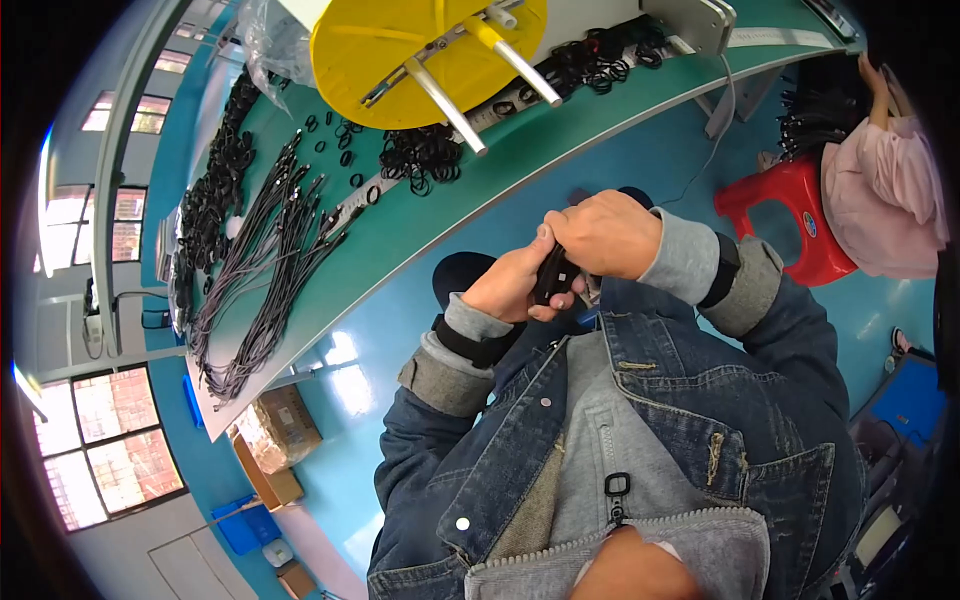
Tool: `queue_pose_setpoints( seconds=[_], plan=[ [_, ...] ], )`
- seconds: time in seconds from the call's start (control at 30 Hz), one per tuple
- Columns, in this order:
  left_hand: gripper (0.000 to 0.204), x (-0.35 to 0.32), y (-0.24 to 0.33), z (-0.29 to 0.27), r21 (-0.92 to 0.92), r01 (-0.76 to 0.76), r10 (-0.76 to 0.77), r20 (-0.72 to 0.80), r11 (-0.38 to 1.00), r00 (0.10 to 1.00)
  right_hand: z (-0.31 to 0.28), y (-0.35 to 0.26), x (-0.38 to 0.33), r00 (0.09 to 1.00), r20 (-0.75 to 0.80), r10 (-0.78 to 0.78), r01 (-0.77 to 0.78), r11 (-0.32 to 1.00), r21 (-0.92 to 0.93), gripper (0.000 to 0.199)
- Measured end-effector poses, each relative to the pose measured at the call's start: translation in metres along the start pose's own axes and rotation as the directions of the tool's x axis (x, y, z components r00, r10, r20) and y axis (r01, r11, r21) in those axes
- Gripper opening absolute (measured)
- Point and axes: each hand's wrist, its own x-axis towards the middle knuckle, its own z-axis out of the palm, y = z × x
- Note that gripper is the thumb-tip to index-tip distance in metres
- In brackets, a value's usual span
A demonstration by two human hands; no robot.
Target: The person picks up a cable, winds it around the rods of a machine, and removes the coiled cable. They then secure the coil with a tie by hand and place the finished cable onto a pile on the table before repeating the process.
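Above my lap, my left hand (512, 278) is closed around a small black object (551, 274) with a pale spot on it, perhaps a coiled cable; its kind is not clear. My right hand (608, 236) meets it from the other side, its fingers curled and pinching at the upper end of the black object. What those right fingertips hold is hidden. Both hands are off the table's near edge. Closest on the green table (520, 178) lie a heap of black rings (418, 160) and a bundle of long dark cables (270, 270).
A yellow disc machine with two metal rods (430, 60) stands on the table. More black loops (600, 60) lie behind it, and black coiled parts (225, 165) line the far left. At right, a person in pink (885, 190) is beside a red stool (800, 215). Cardboard boxes (280, 430) stand below left.
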Motion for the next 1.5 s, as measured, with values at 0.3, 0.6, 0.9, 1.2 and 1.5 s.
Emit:
queue_pose_setpoints(
  seconds=[0.3,0.6,0.9,1.2,1.5],
  plan=[
    [0.035,0.003,-0.011,-0.004,-0.204,-0.121,0.114,-0.045,0.971,0.992,0.024,-0.001,-0.004,0.991,-0.059,0.121,-0.121,0.993,0.009,0.016],
    [0.031,0.023,-0.032,-0.007,0.753,-0.072,0.208,-0.088,0.654,0.974,0.043,-0.014,-0.012,1.000,-0.004,0.015,-0.015,0.982,-0.186,0.018],
    [0.036,-0.001,0.005,-0.008,0.643,0.193,-0.090,-0.190,0.741,0.978,0.056,-0.021,-0.008,0.931,-0.170,0.322,-0.160,0.781,0.603,0.017],
    [0.041,0.003,-0.010,-0.032,0.018,0.097,-0.096,-0.044,0.995,0.994,0.069,-0.004,-0.004,0.897,0.025,0.442,-0.377,0.733,0.566,0.014],
    [0.041,0.000,-0.021,-0.026,0.735,0.191,-0.081,-0.183,0.650,0.980,0.070,-0.021,-0.004,0.912,0.063,0.405,-0.399,0.841,0.364,0.014]
  ],
)
